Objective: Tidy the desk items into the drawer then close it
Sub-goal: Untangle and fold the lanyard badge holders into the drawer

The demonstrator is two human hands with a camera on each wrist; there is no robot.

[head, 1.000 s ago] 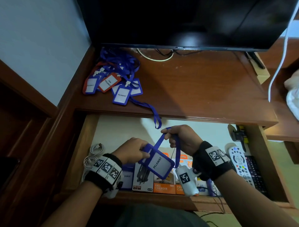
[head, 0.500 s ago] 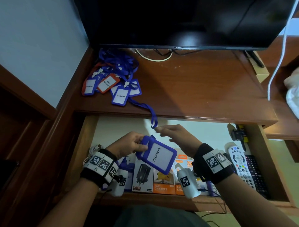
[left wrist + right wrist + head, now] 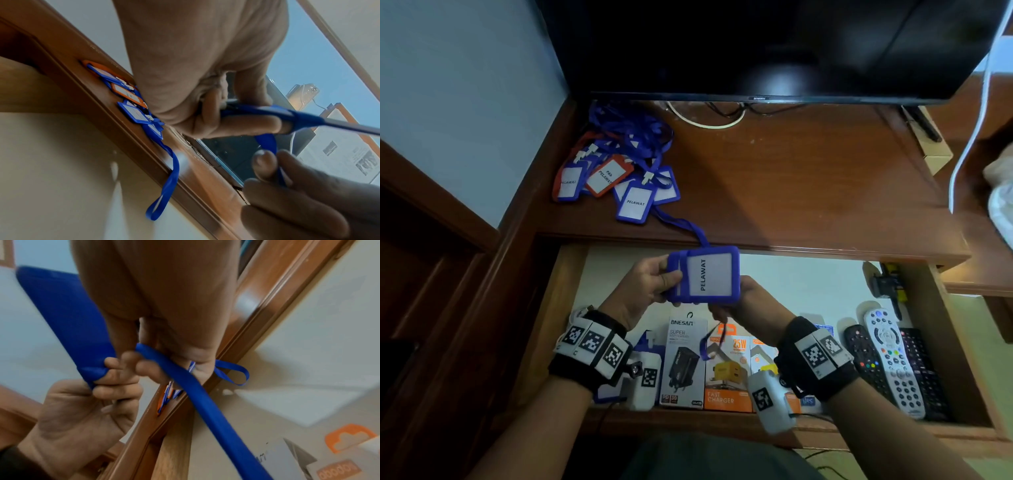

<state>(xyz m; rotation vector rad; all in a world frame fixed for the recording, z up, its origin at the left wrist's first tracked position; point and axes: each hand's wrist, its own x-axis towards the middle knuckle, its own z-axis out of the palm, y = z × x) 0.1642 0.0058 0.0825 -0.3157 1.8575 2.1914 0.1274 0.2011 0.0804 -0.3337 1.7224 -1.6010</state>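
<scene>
Mid-frame in the head view, above the open drawer point(image 3: 565, 291), the left hand point(image 3: 645, 286) pinches the left edge of a blue badge holder point(image 3: 705, 277) (labelled PELAWAT) while the right hand point(image 3: 751, 303), beneath it, grips its blue lanyard point(image 3: 705, 346); more badges point(image 3: 613, 174) lie heaped upper left on the desk point(image 3: 808, 188)

We count three remote controls point(image 3: 893, 363) in the drawer and three charger boxes point(image 3: 727, 371). One badge holder point(image 3: 705, 279) is lifted; the desk pile point(image 3: 613, 178) is uncountable.
</scene>
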